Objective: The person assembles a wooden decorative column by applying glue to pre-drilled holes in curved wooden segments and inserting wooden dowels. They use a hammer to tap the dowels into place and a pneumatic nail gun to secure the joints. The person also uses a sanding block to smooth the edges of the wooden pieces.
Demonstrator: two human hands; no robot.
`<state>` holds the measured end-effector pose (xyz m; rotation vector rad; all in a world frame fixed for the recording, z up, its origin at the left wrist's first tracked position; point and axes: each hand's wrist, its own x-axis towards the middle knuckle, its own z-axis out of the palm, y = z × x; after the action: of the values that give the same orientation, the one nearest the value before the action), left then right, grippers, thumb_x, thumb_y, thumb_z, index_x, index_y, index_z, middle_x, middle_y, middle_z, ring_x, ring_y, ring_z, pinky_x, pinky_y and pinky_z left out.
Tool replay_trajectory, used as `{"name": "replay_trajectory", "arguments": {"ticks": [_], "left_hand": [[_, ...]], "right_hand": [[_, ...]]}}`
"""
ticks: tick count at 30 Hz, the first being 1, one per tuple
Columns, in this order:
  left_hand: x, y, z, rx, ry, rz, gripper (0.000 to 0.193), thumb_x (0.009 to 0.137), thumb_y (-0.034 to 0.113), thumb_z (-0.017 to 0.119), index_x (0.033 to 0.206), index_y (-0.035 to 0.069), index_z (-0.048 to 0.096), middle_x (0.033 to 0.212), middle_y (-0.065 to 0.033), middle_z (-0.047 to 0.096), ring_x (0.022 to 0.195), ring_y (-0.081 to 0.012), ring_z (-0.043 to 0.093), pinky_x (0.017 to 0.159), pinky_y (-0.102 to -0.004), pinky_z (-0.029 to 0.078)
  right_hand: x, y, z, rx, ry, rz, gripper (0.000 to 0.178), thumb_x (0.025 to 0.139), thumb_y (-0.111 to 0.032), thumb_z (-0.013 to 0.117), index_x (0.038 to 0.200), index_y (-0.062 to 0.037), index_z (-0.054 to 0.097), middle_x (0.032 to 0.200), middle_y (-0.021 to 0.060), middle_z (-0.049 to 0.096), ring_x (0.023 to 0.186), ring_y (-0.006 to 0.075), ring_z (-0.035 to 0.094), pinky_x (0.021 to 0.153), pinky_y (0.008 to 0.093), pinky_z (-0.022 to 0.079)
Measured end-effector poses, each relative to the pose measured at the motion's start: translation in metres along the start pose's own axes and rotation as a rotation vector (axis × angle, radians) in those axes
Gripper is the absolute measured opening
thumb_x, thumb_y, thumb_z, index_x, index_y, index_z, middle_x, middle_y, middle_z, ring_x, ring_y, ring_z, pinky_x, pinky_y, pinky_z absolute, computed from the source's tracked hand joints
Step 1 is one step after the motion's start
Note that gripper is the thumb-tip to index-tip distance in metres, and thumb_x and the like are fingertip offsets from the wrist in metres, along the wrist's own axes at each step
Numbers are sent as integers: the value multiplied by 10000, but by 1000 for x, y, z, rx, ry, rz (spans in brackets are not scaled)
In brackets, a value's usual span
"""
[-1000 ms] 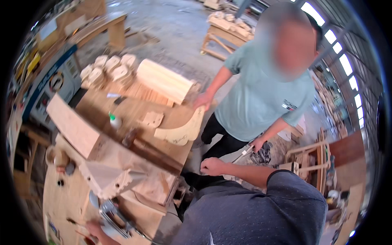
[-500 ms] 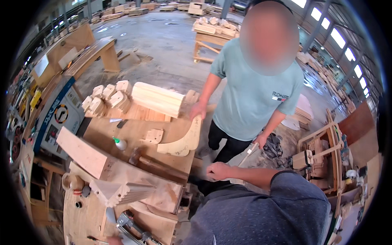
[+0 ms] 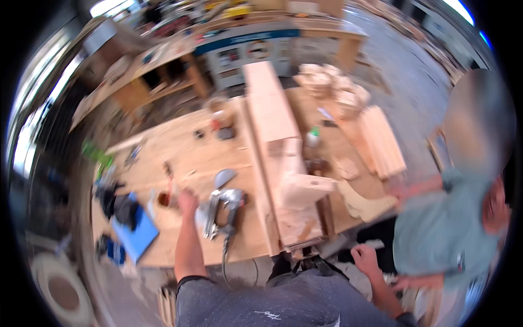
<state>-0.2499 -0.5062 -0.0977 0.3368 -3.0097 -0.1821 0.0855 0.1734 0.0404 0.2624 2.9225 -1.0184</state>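
Left hand [image 3: 188, 200]: beside jar [image 3: 163, 199], inside surface's [image 3: 174, 143] left edge; fingers' spread, hold unclear.
Right hand [image 3: 365, 259]: fingers curled closed, seemingly empty.
Jar: reach stage, probably; lifting calls for steadiness.

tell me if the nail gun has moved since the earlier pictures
No, as far as the blur shows: the nail gun lies on the workbench, beside the long wooden block, as before; the view itself has turned.
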Motion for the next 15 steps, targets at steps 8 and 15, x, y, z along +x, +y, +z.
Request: {"name": "replay_trajectory", "arguments": {"ticks": [8,15], "left_hand": [[-158,113,-145,-1994,-385,-530,128,879,34,692,969,119,658,758,-43,647,632,-140,618,547,-294,503],[-354,172,-201,-2307,-340,-501,191,794,-101,654,873,72,652,812,-22,663,652,-114,633,570,-249,515]], "right_hand": [[46,-153,27,498,-349,-107,180,926,-46,711,1098,-3,684,891,33,695,811,116,647,735,274,536],[65,-265,105,591,-984,-434,311,991,7,656,1298,46,622,1030,52,664,853,97,621,735,239,531]]}}
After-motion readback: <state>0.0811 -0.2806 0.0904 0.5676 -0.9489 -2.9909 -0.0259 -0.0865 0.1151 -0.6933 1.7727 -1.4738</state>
